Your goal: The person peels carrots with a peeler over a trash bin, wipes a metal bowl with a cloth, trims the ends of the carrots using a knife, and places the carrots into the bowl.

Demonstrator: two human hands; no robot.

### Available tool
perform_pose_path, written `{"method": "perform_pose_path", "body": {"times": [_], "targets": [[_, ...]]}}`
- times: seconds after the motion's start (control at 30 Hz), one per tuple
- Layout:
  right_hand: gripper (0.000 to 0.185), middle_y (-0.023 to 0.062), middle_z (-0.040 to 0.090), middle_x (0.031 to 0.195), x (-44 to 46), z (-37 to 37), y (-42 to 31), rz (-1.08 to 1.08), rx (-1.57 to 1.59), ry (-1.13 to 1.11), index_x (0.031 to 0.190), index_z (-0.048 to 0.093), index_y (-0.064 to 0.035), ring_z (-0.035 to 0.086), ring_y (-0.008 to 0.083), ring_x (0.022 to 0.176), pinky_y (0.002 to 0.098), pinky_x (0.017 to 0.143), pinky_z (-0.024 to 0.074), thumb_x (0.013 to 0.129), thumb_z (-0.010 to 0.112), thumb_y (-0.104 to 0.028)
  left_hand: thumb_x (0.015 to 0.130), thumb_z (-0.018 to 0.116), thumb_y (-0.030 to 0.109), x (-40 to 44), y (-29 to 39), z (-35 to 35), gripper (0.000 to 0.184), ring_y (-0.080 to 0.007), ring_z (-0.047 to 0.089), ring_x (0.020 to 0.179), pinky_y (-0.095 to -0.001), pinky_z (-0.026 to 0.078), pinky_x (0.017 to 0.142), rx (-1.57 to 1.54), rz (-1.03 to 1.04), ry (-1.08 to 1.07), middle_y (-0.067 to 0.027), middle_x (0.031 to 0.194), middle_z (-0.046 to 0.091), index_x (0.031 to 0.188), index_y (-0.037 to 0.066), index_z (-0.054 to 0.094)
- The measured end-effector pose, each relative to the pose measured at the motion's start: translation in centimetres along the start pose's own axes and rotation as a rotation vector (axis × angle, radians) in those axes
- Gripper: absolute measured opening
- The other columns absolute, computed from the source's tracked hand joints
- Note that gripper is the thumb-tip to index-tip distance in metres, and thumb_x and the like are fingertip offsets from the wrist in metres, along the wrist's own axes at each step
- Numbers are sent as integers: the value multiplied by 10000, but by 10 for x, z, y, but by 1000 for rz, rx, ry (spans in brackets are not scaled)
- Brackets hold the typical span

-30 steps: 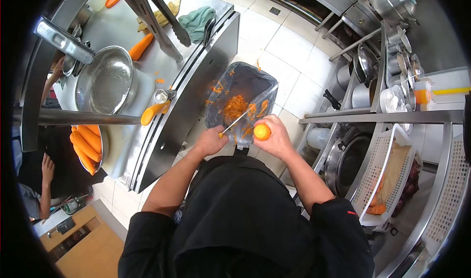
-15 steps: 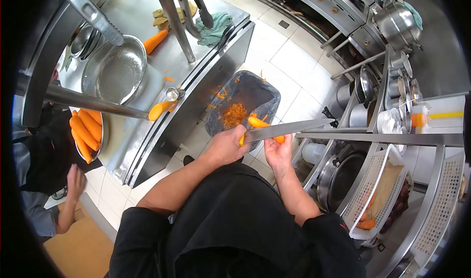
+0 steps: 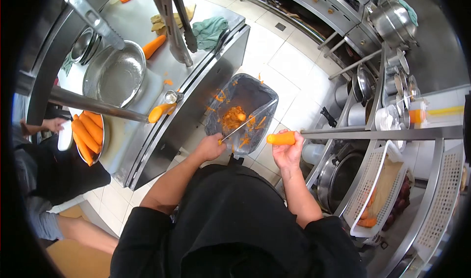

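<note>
My left hand (image 3: pixel 211 147) is wrapped round the handle of a long knife. The knife's blade (image 3: pixel 246 122) appears nearly edge-on, slanting up and right above the bin. In my right hand (image 3: pixel 288 155) is a peeled carrot (image 3: pixel 281 138), its cut end facing left, apart from the blade. Below both hands stands a waste bin (image 3: pixel 267 94) lined with a dark bag, with orange peelings (image 3: pixel 230 118) and a cut carrot end (image 3: pixel 241 116) inside.
On the steel counter at left are a mesh strainer (image 3: pixel 117 77), a peeler-like metal tool (image 3: pixel 170 97) by a carrot piece (image 3: pixel 158 112), and a bowl of carrots (image 3: pixel 88 133). A co-worker's hand (image 3: pixel 53 125) is beyond. Shelves with a white basket (image 3: pixel 354 219) stand close on the right.
The knife has come away from the carrot, swinging left and turning edge-on. My hands are farther apart. A carrot end now lies in the bin. The co-worker's hand has moved to a white object.
</note>
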State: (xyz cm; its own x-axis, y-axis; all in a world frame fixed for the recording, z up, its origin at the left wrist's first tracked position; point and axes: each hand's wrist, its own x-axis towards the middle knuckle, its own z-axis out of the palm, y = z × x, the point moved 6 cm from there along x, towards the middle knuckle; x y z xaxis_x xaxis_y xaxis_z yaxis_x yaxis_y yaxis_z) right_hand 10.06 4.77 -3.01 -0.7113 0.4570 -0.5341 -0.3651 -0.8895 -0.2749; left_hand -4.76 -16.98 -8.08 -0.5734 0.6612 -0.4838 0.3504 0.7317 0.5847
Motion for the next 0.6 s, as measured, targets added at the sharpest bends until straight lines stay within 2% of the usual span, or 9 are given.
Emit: {"method": "perform_pose_path", "body": {"times": [0.13,0.17,0.27,0.3,0.4,0.43,0.5,0.57,0.6], "targets": [[199,38,656,887,7,2,-4,-25,-90,-28,874,619,-121,625,192,860,362,756,521,882,654,-316,839,599,355,3,-7,35,395,-407,617,1050,-475,492,903,-145,-104,-85,-248,1087,656,1080,45,641],[227,40,658,888,5,8,4,45,-126,-27,887,626,-124,622,186,833,365,742,513,912,635,-349,836,602,357,4,-10,40,415,-395,616,1068,-463,491,917,-173,-146,-72,-246,1113,653,1101,41,642],[327,19,573,804,9,31,42,295,-286,-38,1081,578,-107,590,143,723,290,657,520,943,577,-403,831,546,345,-2,-12,35,431,-397,631,1040,-464,501,908,-128,-80,-131,-249,1086,663,1100,29,663],[310,36,573,867,4,42,56,362,-336,-18,1140,540,-121,590,161,729,318,670,533,916,582,-332,841,532,351,-3,-15,35,435,-399,632,1038,-469,499,912,-95,-109,-157,-247,1083,665,1103,30,665],[368,64,568,930,-17,99,122,629,-618,-254,1217,486,-140,591,183,741,348,675,548,874,578,-237,851,518,360,-21,-37,38,444,-404,637,1024,-479,500,913,-83,-130,-167,-241,1062,674,1105,30,671],[474,96,570,1001,-28,125,148,660,-725,-356,1287,436,-148,602,212,767,377,673,553,835,577,-167,850,519,361,-25,-43,39,445,-404,640,1018,-481,501,912,-94,-126,-161,-239,1053,677,1105,31,674],[614,127,582,1094,-63,180,194,710,-1034,-614,1409,354,-106,664,238,853,379,732,588,848,601,-72,847,537,395,-45,-49,35,464,-403,646,1008,-478,504,907,-305,68,2,-235,1057,681,1069,15,685],[709,139,549,1139,-89,230,254,675,-1239,-914,1509,238,-94,671,201,848,326,728,588,905,609,-66,843,555,429,-69,-60,24,490,-401,652,998,-475,507,902,-521,270,160,-232,1061,685,1032,-1,696],[722,144,544,1136,-100,251,279,592,-1313,-1007,1519,217,-87,669,193,850,315,712,579,912,609,-74,845,569,423,-74,-73,29,489,-401,640,1025,-471,496,917,-433,132,41,-242,1086,672,1063,0,679]]}}
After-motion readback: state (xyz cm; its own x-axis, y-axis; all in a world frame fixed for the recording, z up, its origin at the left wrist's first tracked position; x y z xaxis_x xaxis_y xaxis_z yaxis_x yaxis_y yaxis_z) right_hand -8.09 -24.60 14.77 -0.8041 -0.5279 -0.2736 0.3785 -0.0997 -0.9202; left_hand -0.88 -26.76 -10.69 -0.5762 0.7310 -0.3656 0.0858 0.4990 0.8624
